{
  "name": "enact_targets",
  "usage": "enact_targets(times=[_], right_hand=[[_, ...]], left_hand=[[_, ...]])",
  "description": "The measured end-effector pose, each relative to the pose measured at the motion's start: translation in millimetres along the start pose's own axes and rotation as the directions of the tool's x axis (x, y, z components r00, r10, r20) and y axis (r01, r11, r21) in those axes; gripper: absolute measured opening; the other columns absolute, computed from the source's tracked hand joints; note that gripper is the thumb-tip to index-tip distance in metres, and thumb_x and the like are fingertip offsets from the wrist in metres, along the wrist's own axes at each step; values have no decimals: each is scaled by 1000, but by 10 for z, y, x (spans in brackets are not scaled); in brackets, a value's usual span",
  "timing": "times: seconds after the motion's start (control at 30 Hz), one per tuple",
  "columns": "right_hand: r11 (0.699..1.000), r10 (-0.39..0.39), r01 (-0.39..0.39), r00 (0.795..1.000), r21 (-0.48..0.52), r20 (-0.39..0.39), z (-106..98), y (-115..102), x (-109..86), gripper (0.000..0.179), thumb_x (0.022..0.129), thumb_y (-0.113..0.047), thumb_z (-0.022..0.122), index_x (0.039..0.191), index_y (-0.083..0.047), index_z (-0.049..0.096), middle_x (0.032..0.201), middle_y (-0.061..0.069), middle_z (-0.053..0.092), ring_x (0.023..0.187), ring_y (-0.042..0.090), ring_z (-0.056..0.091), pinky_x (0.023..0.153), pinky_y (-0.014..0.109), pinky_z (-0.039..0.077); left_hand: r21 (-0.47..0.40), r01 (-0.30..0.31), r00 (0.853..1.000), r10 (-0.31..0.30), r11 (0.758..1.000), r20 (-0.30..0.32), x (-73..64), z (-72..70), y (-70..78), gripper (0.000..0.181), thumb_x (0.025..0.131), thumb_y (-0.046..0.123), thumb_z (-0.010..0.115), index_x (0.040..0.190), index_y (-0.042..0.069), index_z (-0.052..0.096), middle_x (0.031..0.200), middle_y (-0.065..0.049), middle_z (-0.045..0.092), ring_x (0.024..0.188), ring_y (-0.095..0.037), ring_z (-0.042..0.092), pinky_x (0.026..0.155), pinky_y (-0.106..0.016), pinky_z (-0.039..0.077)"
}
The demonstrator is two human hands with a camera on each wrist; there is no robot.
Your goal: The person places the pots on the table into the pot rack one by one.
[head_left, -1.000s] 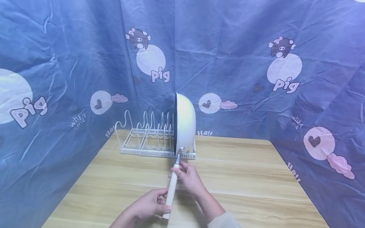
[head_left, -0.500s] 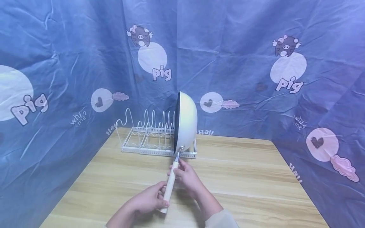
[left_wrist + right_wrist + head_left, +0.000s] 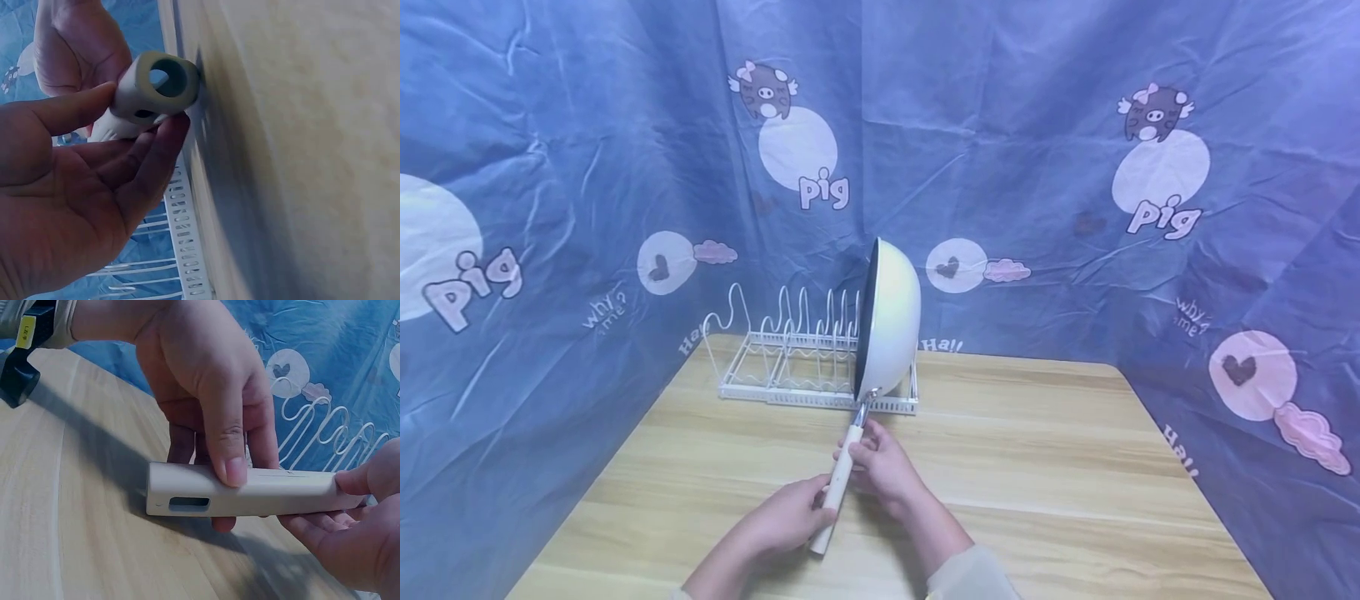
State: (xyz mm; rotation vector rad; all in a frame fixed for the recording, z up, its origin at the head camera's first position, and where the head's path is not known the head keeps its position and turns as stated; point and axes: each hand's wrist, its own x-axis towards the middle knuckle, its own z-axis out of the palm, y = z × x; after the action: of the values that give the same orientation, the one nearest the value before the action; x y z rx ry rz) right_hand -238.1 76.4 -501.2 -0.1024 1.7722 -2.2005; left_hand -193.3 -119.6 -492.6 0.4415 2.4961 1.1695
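A white frying pan (image 3: 897, 321) with a dark inside stands on its side at the right end of a white wire rack (image 3: 808, 403). Its cream handle (image 3: 838, 487) slopes down toward me, joined to the bowl by a metal neck. My left hand (image 3: 793, 515) pinches the handle close to its free end, thumb on one side and fingers on the other. Nearer the bowl, my right hand (image 3: 886, 471) holds the handle from the right. In the left wrist view the hollow end of the handle (image 3: 147, 94) faces the camera. The pan hides the rack's right part.
The rack's several upright wire dividers (image 3: 786, 333) rise left of the pan. Under everything is a wood-grain table (image 3: 1037, 467). Blue printed cloth (image 3: 1000, 150) hangs behind and along both sides of it.
The handle's free end has swung left and slightly up, both hands moving with it. The bowl has turned a little, showing more of its dark inside. The rack stays in place.
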Motion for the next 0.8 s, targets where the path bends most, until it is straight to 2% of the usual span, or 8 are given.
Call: enact_targets(times=[0.23,0.37,0.47,0.53,0.6,0.67,0.73,0.8], right_hand=[[1000,-3,2,1000,-10,-30,27,34,-15,70,109,-3,53,169,6,18,152,34,56,130,39,70,112,51,61],[996,-16,12,999,-84,-52,-17,37,-54,68,108,-8,59,165,9,27,144,32,63,117,33,75,107,47,64],[984,-15,4,998,-176,-63,-88,22,-113,63,106,-13,64,160,8,39,134,26,69,106,29,77,99,46,67],[969,-19,6,999,-249,-50,-153,1,-159,58,106,-17,66,157,6,47,130,23,71,106,32,78,96,47,68],[924,-49,37,999,-380,-20,-217,-42,-211,53,107,-21,65,153,3,54,129,22,72,109,35,76,95,48,68],[843,-102,93,995,-529,11,-284,-93,-272,48,109,-23,64,150,1,57,132,22,71,115,39,74,97,52,67],[723,-157,130,987,-678,21,-348,-154,-343,48,108,-27,64,150,-4,59,139,21,69,123,40,71,103,56,64],[587,-218,153,976,-795,26,-415,-225,-411,50,108,-30,65,152,-7,58,149,20,64,132,41,66,111,61,58]], left_hand=[[103,-8,1000,10,995,-25,10,-8,67,49,99,13,73,143,-2,63,118,-20,79,98,-30,73,91,-61,63],[130,-19,999,23,991,-31,-23,23,83,45,101,14,71,142,-2,63,102,-9,77,83,-21,67,77,-45,62],[167,-26,999,33,986,-40,-56,53,102,37,103,16,69,136,0,65,87,1,68,70,-15,59,63,-31,54],[210,-26,998,39,977,-58,-75,65,127,35,104,17,68,134,0,64,82,3,65,65,-13,55,59,-28,49],[268,-18,997,39,963,-72,-102,77,156,43,106,19,65,141,-6,60,81,2,64,65,-15,55,60,-31,52],[335,-6,995,40,942,-94,-135,85,196,52,108,22,63,147,-11,54,86,-4,68,72,-21,62,69,-42,60],[397,13,993,36,918,-116,-172,86,242,62,110,27,61,154,-14,47,102,-15,75,90,-32,71,87,-53,64],[447,39,987,36,894,-158,-197,73,295,65,110,33,62,155,-12,48,126,-26,74,116,-43,72,107,-64,57]])
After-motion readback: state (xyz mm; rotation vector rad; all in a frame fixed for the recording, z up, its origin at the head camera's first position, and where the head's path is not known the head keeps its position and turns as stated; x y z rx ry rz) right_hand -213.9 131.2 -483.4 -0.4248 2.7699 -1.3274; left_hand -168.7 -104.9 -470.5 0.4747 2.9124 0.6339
